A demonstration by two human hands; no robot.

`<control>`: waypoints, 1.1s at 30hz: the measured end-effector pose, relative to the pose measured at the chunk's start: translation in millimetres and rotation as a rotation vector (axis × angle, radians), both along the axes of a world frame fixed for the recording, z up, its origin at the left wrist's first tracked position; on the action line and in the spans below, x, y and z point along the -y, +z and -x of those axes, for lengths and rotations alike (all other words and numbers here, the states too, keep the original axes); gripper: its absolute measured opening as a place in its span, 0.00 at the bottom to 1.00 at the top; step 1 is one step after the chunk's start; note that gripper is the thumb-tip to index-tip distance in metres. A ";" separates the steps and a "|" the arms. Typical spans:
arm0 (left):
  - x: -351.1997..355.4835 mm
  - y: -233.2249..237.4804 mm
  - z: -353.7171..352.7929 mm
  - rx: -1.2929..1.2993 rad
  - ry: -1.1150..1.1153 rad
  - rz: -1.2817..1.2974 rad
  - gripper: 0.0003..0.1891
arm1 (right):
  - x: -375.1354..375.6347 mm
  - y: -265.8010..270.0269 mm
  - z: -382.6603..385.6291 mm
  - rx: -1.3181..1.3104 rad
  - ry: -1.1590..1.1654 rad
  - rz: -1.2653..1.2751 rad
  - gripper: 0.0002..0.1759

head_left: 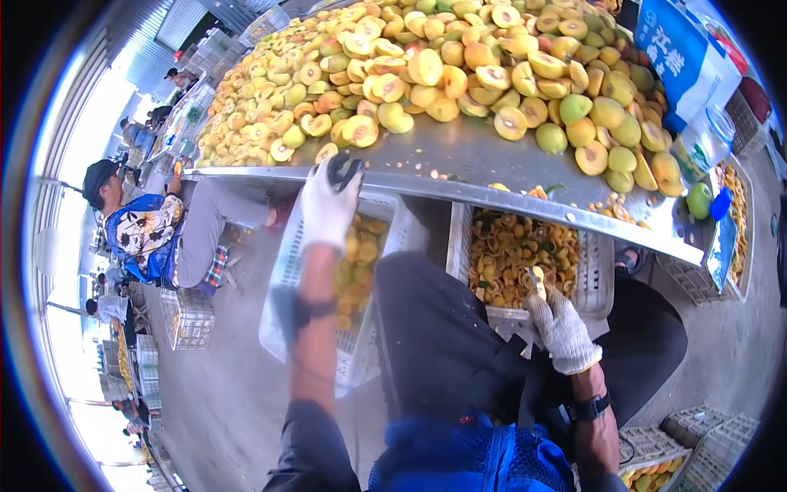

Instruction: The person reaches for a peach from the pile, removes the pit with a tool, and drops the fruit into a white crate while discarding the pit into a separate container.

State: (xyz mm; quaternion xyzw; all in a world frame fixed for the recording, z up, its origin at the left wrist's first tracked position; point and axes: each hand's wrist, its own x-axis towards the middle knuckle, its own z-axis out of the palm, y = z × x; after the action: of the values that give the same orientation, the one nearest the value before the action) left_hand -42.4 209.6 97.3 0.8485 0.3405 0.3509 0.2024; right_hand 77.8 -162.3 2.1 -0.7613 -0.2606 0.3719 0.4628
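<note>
Right hand [561, 328], gloved, sits low by the lap, closed around a small knife [537, 283] with yellowish gunk on the blade. Left hand [328, 205], white glove, is up at the steel table [459, 193] edge, gripping a dark object [344, 168], right beside the pile of yellow-green halved fruit [459, 66].

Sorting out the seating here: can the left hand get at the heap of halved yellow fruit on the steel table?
Probably yes. The left hand, in a white glove, is at the front edge of the steel table, and the nearest halved yellow fruit lie just beyond it, nothing between.
</note>
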 end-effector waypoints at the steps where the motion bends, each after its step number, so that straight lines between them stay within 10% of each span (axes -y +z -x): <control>1: -15.7 -3.2 -19.6 -0.091 0.057 -0.108 0.16 | -1.5 -5.6 1.0 0.025 -0.012 0.016 0.16; 12: -68.2 -44.9 -156.6 -0.532 0.198 -0.140 0.44 | 5.5 -1.5 -3.2 0.298 -0.124 0.111 0.20; 17: -100.5 -67.0 -150.7 -0.092 0.075 0.139 0.36 | 31.5 2.2 -3.0 0.629 -0.164 0.126 0.29; 23: 33.4 1.4 -82.7 0.412 -0.403 0.834 0.18 | 45.1 -15.7 -4.1 0.608 -0.121 0.339 0.22; 27: 115.4 -14.8 -46.6 0.690 -0.543 1.365 0.24 | 51.5 -32.2 -2.5 0.631 0.184 0.405 0.12; 28: 145.5 1.8 -46.1 0.682 -0.291 1.490 0.26 | 44.7 -23.3 0.9 0.609 0.084 0.316 0.11; 33: 180.5 -35.3 -42.5 0.519 -0.576 1.504 0.36 | 15.5 39.7 20.9 0.449 -0.245 -0.103 0.09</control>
State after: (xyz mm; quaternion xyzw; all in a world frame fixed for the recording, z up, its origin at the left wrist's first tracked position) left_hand 0.1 29.2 62.0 0.4339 0.1966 0.1494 0.8665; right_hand 56.9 -177.8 41.8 -0.8260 -0.2816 0.1209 0.4731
